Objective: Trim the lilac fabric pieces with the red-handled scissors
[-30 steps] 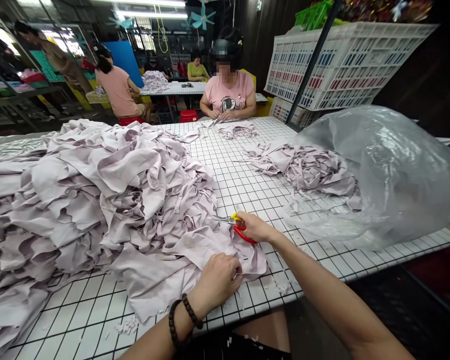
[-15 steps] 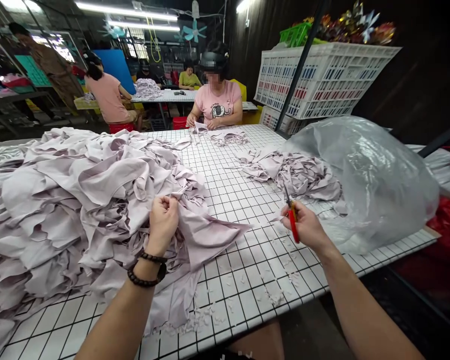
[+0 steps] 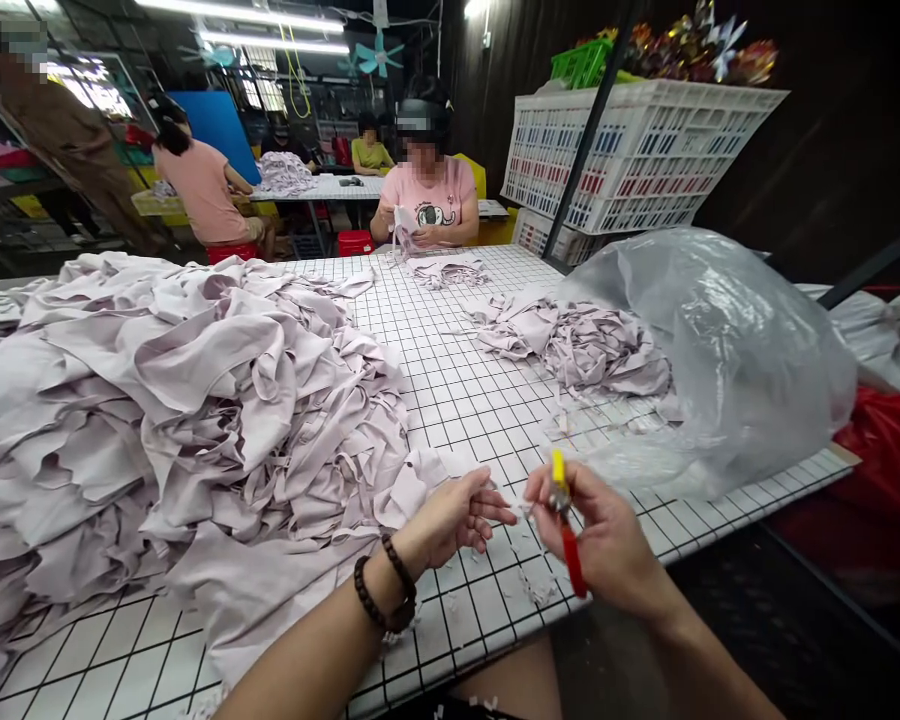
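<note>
My right hand [image 3: 607, 540] grips small scissors [image 3: 566, 530] with a red and yellow handle, held near the front edge of the gridded table [image 3: 480, 400]. My left hand [image 3: 457, 515], a bead bracelet on its wrist, hovers just left of the scissors with fingers loosely spread. Its fingertips seem to pinch a small fabric scrap, too small to make out. A big heap of pale lilac fabric pieces [image 3: 180, 400] lies to the left, its edge touching my left forearm.
A smaller lilac fabric pile [image 3: 577, 345] lies beside a large clear plastic bag [image 3: 720, 350] on the right. A person in a pink shirt [image 3: 427, 190] works at the table's far end. White crates [image 3: 637, 150] are stacked behind. Fabric snippets dot the table.
My left hand has let go of the raised fabric and dropped toward the front edge. My right hand with the scissors has come back and down to meet it.
</note>
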`<state>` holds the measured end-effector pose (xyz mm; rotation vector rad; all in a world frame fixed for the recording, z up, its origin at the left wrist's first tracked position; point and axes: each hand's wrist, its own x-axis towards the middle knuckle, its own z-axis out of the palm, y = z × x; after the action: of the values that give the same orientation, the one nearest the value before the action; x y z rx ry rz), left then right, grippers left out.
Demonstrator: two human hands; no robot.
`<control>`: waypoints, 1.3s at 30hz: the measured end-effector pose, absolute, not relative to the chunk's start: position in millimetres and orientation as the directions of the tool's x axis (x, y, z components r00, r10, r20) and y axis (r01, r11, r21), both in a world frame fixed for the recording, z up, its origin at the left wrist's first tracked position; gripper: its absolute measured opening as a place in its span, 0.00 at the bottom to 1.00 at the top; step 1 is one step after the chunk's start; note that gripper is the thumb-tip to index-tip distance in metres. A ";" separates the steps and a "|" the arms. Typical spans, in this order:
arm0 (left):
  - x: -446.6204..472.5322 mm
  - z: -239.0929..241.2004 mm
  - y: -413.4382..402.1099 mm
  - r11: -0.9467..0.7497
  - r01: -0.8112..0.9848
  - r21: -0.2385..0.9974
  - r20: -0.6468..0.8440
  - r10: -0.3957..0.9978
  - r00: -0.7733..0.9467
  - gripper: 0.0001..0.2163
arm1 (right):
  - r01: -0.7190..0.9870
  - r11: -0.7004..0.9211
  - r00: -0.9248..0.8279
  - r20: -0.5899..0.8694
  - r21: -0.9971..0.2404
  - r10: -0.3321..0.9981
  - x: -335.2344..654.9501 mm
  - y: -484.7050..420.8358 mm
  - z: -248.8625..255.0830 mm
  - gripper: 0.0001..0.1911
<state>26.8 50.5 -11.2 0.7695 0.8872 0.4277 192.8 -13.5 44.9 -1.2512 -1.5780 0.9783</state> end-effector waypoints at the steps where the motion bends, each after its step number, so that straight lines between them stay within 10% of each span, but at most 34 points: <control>1: 28.0 -12.6 54.0 0.638 -0.017 0.770 -0.514 0.636 0.575 0.23 | 0.320 0.175 -0.167 0.126 -0.931 0.978 187.1 -22.3 45.4 0.12; 6: 14.0 -5.4 56.8 0.463 0.016 0.886 -0.394 0.734 0.554 0.18 | 0.355 0.023 -0.196 -0.050 -0.934 0.979 182.9 -43.2 36.5 0.06; 11: 0.7 21.1 46.7 0.349 -0.078 0.934 -0.245 0.785 0.569 0.18 | 0.057 -0.059 0.147 -0.050 -0.997 0.988 193.1 -16.0 6.5 0.14; 18: -2.5 62.5 27.2 0.200 -0.107 0.974 -0.102 0.809 0.579 0.16 | -0.287 -0.071 0.002 -0.074 -0.955 0.997 141.0 20.7 -7.7 0.16; 23: -25.9 68.7 14.7 -0.102 0.095 0.990 0.057 0.916 0.398 0.15 | -0.198 0.199 0.218 0.155 -0.960 0.964 143.5 49.9 14.4 0.12; 28: -34.6 66.9 6.3 -0.350 0.206 0.914 0.304 0.926 0.224 0.11 | -0.081 0.137 -0.028 0.140 -0.987 0.990 134.4 62.5 26.5 0.10; 34: -33.7 51.7 7.5 -0.035 -0.208 0.978 0.095 0.954 0.286 0.13 | 0.045 -0.030 -0.198 -0.038 -0.999 0.979 137.8 46.2 18.4 0.13; 39: -34.7 42.4 11.9 -0.005 -0.146 0.989 0.044 0.962 0.269 0.13 | 0.373 0.030 -0.190 -0.045 -0.927 0.981 170.4 17.2 42.5 0.15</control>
<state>-34.7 11.9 42.4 1.2388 0.8912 1.0876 170.4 17.2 42.5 -1.3957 -1.6400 1.1538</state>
